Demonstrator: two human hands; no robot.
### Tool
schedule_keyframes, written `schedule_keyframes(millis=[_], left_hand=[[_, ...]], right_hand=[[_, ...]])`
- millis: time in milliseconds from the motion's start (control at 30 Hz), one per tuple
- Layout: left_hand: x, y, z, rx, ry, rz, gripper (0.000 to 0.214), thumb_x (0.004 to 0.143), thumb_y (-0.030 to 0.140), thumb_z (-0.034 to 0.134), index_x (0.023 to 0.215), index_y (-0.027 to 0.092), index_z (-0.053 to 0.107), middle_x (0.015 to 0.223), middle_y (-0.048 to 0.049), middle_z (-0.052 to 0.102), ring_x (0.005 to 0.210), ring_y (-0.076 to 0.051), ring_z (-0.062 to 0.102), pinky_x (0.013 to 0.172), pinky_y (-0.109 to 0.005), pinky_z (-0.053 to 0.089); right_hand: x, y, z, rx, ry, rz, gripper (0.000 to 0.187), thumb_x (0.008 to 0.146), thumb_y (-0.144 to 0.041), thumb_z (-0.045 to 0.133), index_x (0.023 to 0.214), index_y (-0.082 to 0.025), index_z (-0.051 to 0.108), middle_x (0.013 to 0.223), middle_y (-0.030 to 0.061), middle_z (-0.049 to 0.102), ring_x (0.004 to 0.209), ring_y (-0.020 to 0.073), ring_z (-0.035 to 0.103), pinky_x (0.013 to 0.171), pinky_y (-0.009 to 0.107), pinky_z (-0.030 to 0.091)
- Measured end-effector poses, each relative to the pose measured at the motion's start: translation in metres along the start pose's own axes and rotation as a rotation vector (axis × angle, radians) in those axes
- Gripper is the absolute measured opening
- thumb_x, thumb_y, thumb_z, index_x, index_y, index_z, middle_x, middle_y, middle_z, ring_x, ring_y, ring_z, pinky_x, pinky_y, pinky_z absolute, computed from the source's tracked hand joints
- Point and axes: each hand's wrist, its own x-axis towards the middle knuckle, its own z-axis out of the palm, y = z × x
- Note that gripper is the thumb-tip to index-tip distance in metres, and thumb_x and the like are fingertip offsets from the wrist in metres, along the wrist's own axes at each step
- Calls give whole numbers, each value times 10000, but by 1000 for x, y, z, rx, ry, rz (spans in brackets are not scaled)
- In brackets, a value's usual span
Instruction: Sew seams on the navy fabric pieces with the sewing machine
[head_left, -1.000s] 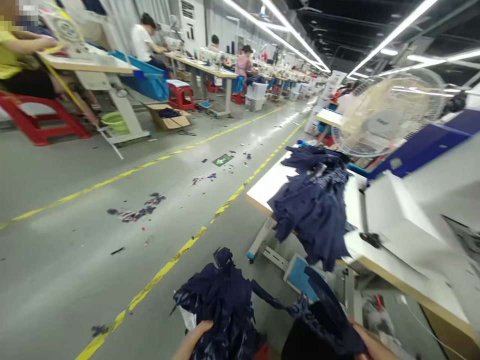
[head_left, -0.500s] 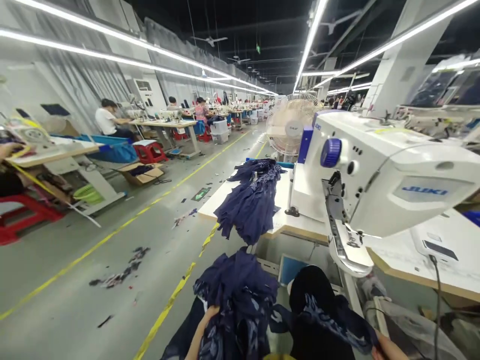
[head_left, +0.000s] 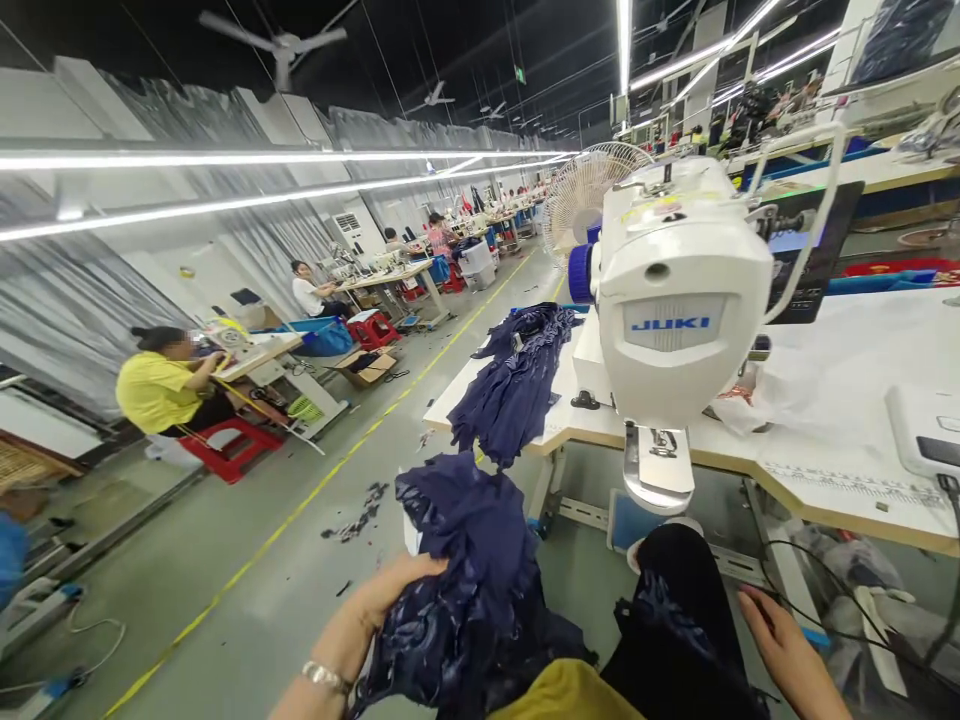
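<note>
My left hand point(head_left: 390, 592), with a bracelet at the wrist, is closed on the left side of a bunched pile of navy fabric point(head_left: 480, 530) above my lap. Its fingertips are partly hidden by the folds. Lower in this pile the cloth shows a lighter printed pattern. A dark patterned piece of fabric point(head_left: 667, 610) lies over my right leg, hard to tell from the black cloth beneath. My right hand point(head_left: 784, 640) is beside that leg, fingers stretched and apart, with nothing seen in it.
A white JUKI sewing machine point(head_left: 675, 310) stands ahead on a white table point(head_left: 832, 400). More navy fabric point(head_left: 510, 385) hangs over the table's left edge, near a fan point(head_left: 581, 200). At left, a person in yellow point(head_left: 161, 390) sits on a red stool point(head_left: 232, 450). Cables hang at lower right.
The view has turned left and the machine appears more head-on. My right hand has let go of the dark patterned fabric, which now rests on my leg. My left hand still grips the navy pile.
</note>
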Motion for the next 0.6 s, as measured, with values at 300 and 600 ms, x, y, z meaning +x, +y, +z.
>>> schedule_keyframes(millis=[300, 600], left_hand=[[34, 2, 80, 935, -146, 180, 473, 618, 271, 643, 1079, 165, 619, 1157, -176, 597, 1061, -372, 559, 937, -499, 406], [48, -8, 103, 1095, -142, 230, 703, 632, 341, 696, 1276, 151, 486, 1283, -219, 494, 1153, -363, 489, 960, -475, 395]], right_hand=[[-5, -24, 38, -176, -87, -279, 516, 775, -611, 485, 1073, -212, 621, 1189, 140, 582, 1151, 344, 509, 930, 490, 435], [-21, 15, 37, -190, -126, -346, 622, 697, -590, 613, 1209, -238, 577, 1348, 141, 481, 1175, 385, 499, 887, 526, 475]])
